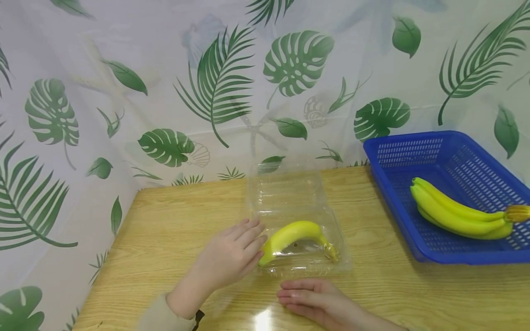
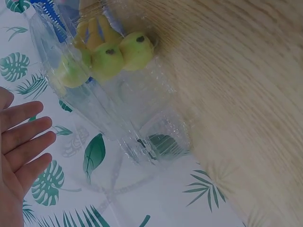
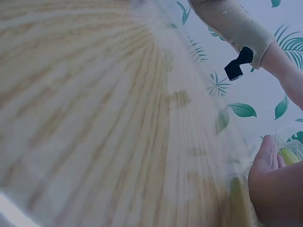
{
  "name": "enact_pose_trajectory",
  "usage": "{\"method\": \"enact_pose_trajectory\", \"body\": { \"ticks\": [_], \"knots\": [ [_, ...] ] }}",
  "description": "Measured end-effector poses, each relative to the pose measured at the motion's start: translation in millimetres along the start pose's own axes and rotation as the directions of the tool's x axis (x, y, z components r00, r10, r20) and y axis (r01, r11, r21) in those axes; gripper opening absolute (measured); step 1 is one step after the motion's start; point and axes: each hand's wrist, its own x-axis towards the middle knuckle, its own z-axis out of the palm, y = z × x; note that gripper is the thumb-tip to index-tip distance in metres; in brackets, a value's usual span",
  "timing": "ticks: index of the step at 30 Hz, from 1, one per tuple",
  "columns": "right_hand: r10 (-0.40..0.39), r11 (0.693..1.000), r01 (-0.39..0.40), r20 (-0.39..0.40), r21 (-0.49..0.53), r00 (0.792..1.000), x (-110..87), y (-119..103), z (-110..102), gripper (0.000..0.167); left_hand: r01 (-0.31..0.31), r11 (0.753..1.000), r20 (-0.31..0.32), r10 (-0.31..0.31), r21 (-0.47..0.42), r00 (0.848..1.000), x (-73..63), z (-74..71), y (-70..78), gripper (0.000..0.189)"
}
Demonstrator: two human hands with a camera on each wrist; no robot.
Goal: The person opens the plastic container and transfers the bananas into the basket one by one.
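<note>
A clear plastic clamshell box [image 1: 339, 248] lies on the table with its lid [image 1: 285, 188] tipped back toward the wall. One yellow banana [image 1: 296, 228] curves inside it, greenish tip at left and stem at right. My left hand [image 1: 229, 250] is at the box's left side, fingers extended, its fingertips overlapping the banana's tip in the head view. In the left wrist view, that hand [image 2: 23, 146] appears beside the clear plastic with fingers straight. Just in front of the box's near edge is my right hand [image 1: 320, 299], fingers straight and together, holding nothing.
A blue plastic basket [image 1: 391, 202] stands at the right with a bunch of bananas [image 1: 459, 211] in it. Behind the wooden table [image 1: 186, 216] hangs a white cloth [image 1: 165, 101] printed with green leaves. A black strap [image 3: 239, 64] shows at the left sleeve.
</note>
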Motion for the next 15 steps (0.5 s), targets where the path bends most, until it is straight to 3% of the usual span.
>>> {"method": "enact_pose_trajectory", "body": {
  "ticks": [15],
  "knots": [
    [-0.018,0.999,0.022,-0.090,0.037,0.996,16.8,6,13,0.064,0.005,1.000,0.007,-0.005,-0.009,1.000,-15.9,0.1,7.6,0.039]
  ]
}}
